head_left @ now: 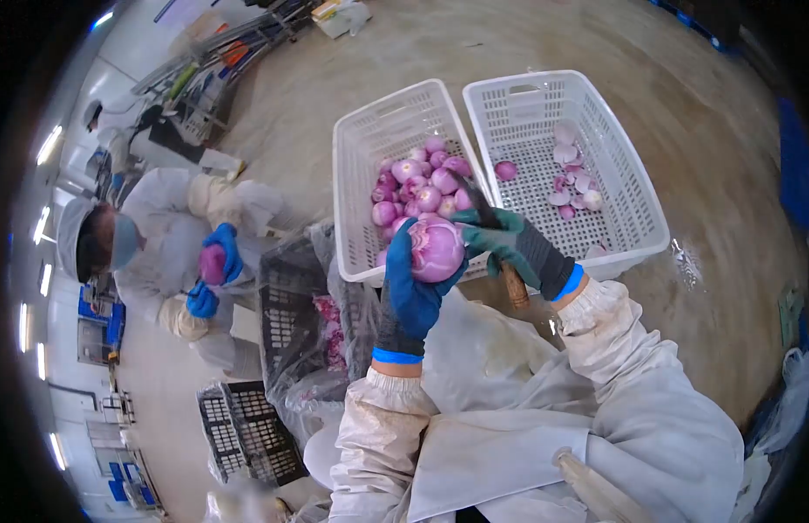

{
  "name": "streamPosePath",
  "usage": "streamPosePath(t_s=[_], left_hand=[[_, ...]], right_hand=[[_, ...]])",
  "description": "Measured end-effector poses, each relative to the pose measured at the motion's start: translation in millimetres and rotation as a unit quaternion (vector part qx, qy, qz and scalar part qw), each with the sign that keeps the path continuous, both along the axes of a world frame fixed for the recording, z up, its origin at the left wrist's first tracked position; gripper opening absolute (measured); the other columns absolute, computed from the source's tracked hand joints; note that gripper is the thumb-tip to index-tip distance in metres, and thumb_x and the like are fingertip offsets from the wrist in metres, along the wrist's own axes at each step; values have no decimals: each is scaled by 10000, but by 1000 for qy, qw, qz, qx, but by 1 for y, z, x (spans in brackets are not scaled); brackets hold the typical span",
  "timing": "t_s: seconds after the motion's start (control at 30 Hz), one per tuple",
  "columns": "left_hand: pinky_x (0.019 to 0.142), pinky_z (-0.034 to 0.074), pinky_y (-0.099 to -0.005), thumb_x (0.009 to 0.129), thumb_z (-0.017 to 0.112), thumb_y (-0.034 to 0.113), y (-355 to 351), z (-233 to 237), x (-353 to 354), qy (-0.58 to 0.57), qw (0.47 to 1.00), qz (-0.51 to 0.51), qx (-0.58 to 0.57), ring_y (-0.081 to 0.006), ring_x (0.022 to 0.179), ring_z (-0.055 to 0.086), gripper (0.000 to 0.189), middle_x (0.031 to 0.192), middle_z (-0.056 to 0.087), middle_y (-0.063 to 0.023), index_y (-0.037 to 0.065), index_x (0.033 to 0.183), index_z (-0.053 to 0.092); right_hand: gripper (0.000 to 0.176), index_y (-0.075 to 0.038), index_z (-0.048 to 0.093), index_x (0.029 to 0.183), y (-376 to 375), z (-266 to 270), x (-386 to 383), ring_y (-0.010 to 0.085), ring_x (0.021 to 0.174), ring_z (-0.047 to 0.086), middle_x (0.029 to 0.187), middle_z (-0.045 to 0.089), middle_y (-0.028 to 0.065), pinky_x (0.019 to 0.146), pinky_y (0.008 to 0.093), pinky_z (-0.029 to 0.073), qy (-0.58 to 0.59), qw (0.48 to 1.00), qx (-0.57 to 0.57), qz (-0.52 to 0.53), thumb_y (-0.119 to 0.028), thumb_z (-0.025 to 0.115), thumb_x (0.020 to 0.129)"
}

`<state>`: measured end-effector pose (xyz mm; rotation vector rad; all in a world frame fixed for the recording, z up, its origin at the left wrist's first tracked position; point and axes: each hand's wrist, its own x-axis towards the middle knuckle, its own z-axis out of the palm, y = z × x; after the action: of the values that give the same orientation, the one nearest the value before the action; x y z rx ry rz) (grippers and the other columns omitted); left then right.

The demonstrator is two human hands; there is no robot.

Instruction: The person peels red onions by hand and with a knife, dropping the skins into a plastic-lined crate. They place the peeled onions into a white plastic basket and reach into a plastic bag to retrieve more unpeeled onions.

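My left hand point(413, 301), in a blue glove, holds a large peeled purple onion point(436, 249). In a green and grey glove, my right hand point(517, 248) is wrapped round the wooden handle of a knife point(514, 285); its dark blade point(477, 199) points up and left, just past the onion. Beyond my left hand stands a white basket point(356, 166) with many purple onions point(428, 199). Beside it, a second white basket point(638, 187) holds a few onions point(505, 170) and pale outer layers point(565, 153).
At the left a co-worker point(160, 235) in white, with blue gloves, holds an onion point(213, 263). A black crate point(278, 305) lined with clear plastic holds purple peelings point(333, 336). Another black crate point(252, 431) lies below it. Metal racks point(208, 87) stand at the upper left.
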<state>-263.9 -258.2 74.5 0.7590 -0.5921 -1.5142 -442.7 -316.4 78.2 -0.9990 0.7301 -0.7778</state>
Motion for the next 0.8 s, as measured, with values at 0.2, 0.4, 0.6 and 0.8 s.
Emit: streamPosePath(t_s=[0.2, 0.4, 0.6, 0.8], left_hand=[[865, 537, -415, 908, 591, 272, -24, -5, -28, -160, 987, -31, 5, -250, 1124, 546, 535, 1280, 459, -128, 84, 1363, 378], [877, 526, -476, 897, 576, 336, -68, -18, -47, -89, 989, -115, -26, -290, 1151, 541, 539, 1286, 490, -123, 112, 1353, 397], [847, 546, -491, 887, 594, 329, -93, -38, -97, -120, 988, -82, -42, -296, 1138, 545, 530, 1259, 492, -139, 92, 1319, 401], [805, 562, -482, 862, 613, 352, -95, -62, -132, -56, 996, -74, -10, -293, 1096, 555, 548, 1224, 489, -134, 79, 1291, 409]], right_hand=[[678, -54, 473, 1328, -11, 2, -16, 99, 787, 606, 991, 639, 46, 610, 256, 515, 75, 995, -60, 20, -249, 782, 756], [551, -31, 533, 1250, -41, -1, -43, 111, 608, 581, 828, 626, 67, 516, 258, 489, 147, 982, -121, -18, -148, 697, 737], [520, -50, 562, 1229, -55, -9, -83, 119, 559, 560, 755, 602, 59, 494, 263, 479, 166, 979, -94, -76, -118, 641, 720], [544, -59, 557, 1266, -56, -29, -111, 84, 557, 523, 708, 566, 5, 494, 243, 445, 188, 975, -54, -106, -65, 583, 722]])
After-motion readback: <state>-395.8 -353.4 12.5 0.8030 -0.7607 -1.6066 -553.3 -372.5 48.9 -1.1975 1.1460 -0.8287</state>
